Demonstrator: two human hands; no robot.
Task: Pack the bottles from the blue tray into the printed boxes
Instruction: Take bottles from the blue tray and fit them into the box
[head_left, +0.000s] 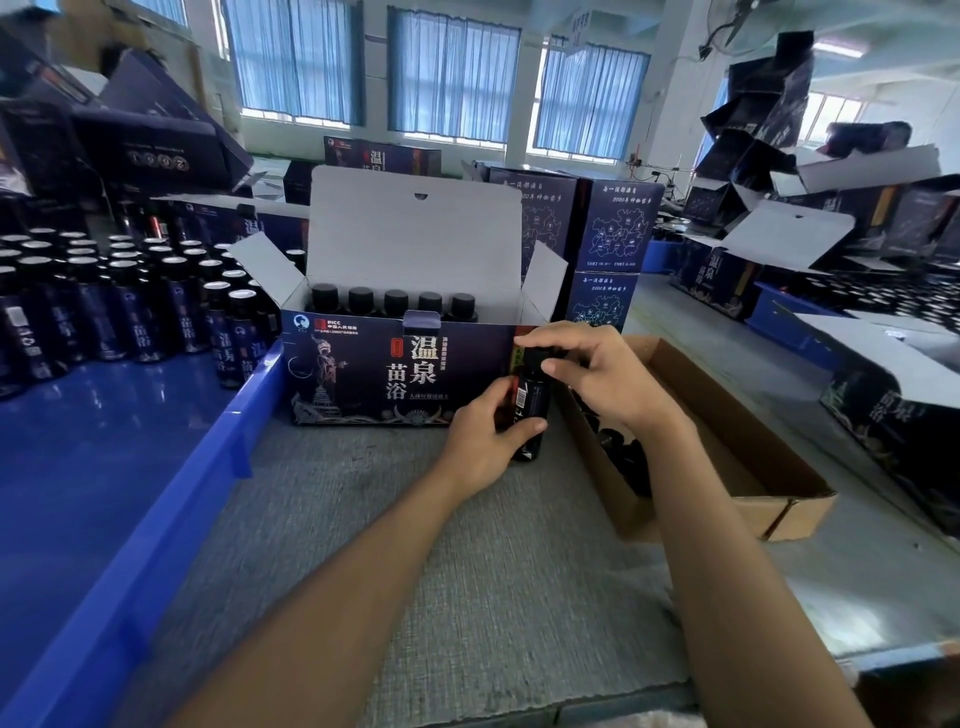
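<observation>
While left hand (480, 434) and right hand (597, 374) grip a bottle (533, 402), printed box (358, 374) adjoins.

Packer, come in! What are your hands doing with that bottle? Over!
Copy: left hand grips bottle body, right hand curled over its top. Bottle upright, in front of printed box. Box open, five caps showing inside. Nothing between them.

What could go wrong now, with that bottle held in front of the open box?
1. The bottle is gripped by the left hand around its body while the right hand grips its top; a slip could drop it.
2. The printed box stands beside the blue tray with five capped bottles showing, so a careless push might shove it.
</observation>
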